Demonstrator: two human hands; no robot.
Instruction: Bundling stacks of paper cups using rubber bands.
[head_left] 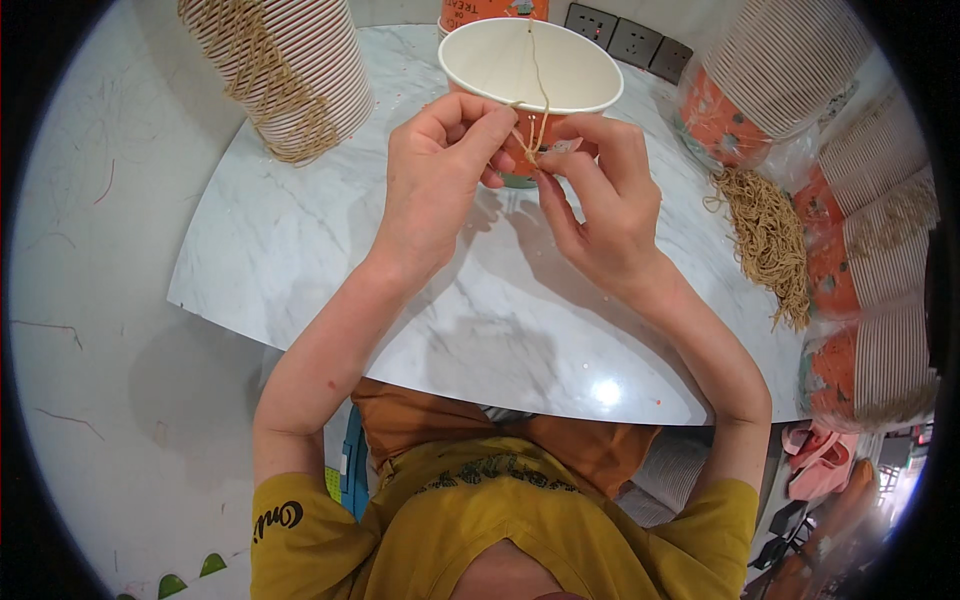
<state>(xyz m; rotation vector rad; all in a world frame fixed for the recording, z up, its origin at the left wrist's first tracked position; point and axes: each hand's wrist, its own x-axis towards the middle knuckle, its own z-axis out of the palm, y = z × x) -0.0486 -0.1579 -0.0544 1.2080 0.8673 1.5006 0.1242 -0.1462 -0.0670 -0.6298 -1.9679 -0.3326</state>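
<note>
Head view: at 12 o'clock on the marbled table point(480, 290), a thin tan cord point(532, 154) is seen stretched across the mouth of a white-lined orange bucket point(500, 75) and gathered just before its near wall. It is pinched at 10 o'clock of the gathered part by the left hand point(440, 160), fingers curled, and at 3 o'clock by the right hand point(610, 190), thumb and forefinger nearly together. Nested buckets point(335, 75) draped with cords are stood towards 11 o'clock; loose cords point(765, 235) are heaped towards 3 o'clock.

White marbled table point(480, 330): cup stack point(345, 70) left, tan string heap point(768, 240) right.
</note>
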